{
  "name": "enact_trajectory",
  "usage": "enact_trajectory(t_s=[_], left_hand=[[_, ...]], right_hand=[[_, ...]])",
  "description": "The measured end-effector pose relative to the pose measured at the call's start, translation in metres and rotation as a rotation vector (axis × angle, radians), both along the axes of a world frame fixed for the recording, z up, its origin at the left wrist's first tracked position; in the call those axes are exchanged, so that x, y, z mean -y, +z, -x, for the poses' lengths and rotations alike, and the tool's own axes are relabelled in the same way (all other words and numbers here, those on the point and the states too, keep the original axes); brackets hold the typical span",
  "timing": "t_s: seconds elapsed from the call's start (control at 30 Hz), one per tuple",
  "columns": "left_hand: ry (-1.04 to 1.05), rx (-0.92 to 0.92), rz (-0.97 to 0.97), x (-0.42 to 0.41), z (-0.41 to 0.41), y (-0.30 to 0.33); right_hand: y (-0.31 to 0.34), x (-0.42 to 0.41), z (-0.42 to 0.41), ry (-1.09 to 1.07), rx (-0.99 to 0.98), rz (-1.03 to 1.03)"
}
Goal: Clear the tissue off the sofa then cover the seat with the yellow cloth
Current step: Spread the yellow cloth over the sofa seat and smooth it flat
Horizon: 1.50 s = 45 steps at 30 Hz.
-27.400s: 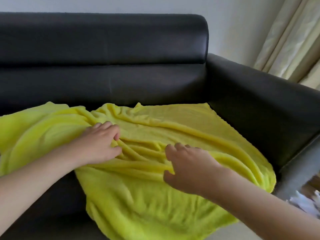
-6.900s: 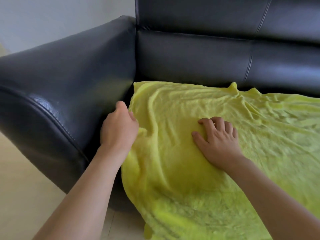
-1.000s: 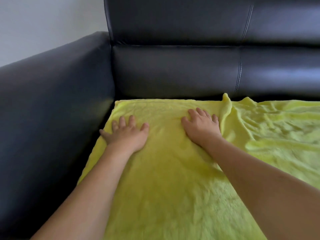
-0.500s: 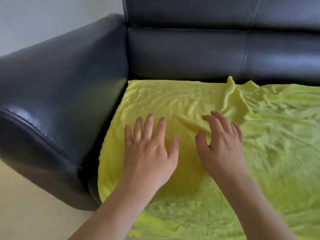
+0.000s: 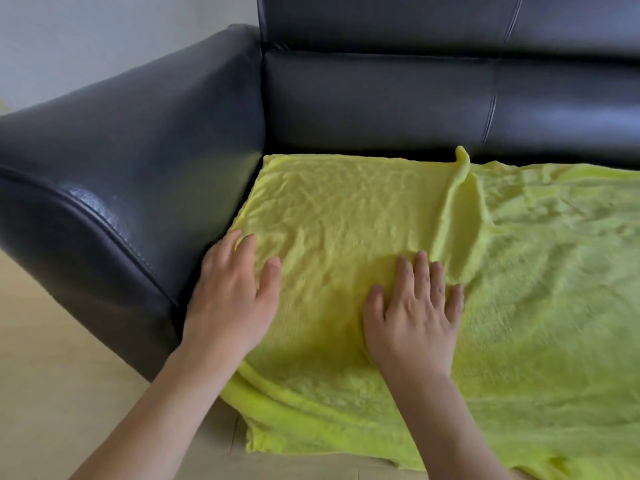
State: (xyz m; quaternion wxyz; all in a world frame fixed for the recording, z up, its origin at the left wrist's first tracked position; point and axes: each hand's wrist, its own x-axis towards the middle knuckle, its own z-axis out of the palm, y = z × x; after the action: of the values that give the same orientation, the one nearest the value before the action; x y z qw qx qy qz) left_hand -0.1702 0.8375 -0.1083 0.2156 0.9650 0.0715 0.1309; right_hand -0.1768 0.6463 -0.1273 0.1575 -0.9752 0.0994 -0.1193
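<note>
Both hands have shifted apart since half a second ago: the left hand (image 5: 230, 299) has slid out to the cloth's left border beside the armrest, and the right hand (image 5: 415, 308) now lies flatter, lower on the seat. The yellow cloth (image 5: 346, 216) lies spread over the sofa seat, its back edge running along the foot of the backrest (image 5: 381, 102) and its front part hanging over the seat's front edge toward the floor (image 5: 52, 393). The left hand rests palm down with fingers straight and close together, thumb out to the side, its fingertips at the gap between cloth and armrest (image 5: 121, 150). The right hand presses flat on the cloth with fingers spread. Just right of the right hand a raised fold (image 5: 462, 202) runs from the back edge forward, ending in a small peak against the backrest; beyond it the cloth is wrinkled. Left of the fold the cloth lies fairly smooth. The black armrest stands close along the cloth's left side and hems that side in, while the backrest closes off the rear. A front corner (image 5: 256, 441) of the cloth hangs loose below the left forearm. The pale floor lies open to the left and front, and a plain wall (image 5: 104, 36) rises behind the armrest.
</note>
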Motion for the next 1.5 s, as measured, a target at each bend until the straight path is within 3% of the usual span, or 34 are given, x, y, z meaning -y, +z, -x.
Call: enact_trajectory(t_s=[0.23, 0.47, 0.53, 0.63, 0.73, 0.83, 0.97, 1.2, 1.33, 1.5], left_hand=[[-0.081, -0.138, -0.170, -0.012, -0.001, -0.012], [-0.160, -0.015, -0.235, -0.006, 0.012, -0.004], [-0.132, 0.023, -0.198, -0.002, 0.020, 0.002], [0.019, 0.032, 0.038, 0.001, 0.029, 0.013], [0.056, -0.050, 0.205, 0.006, 0.030, 0.014], [0.112, 0.007, 0.262, 0.009, 0.036, 0.015], [0.193, -0.089, 0.065, 0.010, 0.043, 0.029], [0.255, -0.290, 0.123, -0.008, 0.042, 0.036], [0.178, -0.259, 0.354, -0.012, 0.049, 0.030], [0.159, -0.058, 0.907, -0.012, 0.050, 0.027]], right_hand=[[0.005, 0.000, -0.002, -0.008, -0.027, -0.033], [0.011, 0.018, -0.011, -0.037, -0.089, -0.023], [0.013, 0.025, -0.017, -0.065, -0.134, -0.037], [0.023, 0.028, -0.021, -0.125, -0.142, -0.046], [0.032, -0.004, -0.012, 0.144, -0.016, 0.021], [0.023, -0.036, -0.004, 0.453, -0.071, 0.057], [0.009, -0.038, -0.013, 0.413, -0.119, 0.114], [0.009, -0.041, -0.011, 0.391, -0.123, 0.117], [0.009, -0.042, -0.011, 0.383, -0.126, 0.106], [0.010, -0.042, -0.011, 0.382, -0.136, 0.116]])
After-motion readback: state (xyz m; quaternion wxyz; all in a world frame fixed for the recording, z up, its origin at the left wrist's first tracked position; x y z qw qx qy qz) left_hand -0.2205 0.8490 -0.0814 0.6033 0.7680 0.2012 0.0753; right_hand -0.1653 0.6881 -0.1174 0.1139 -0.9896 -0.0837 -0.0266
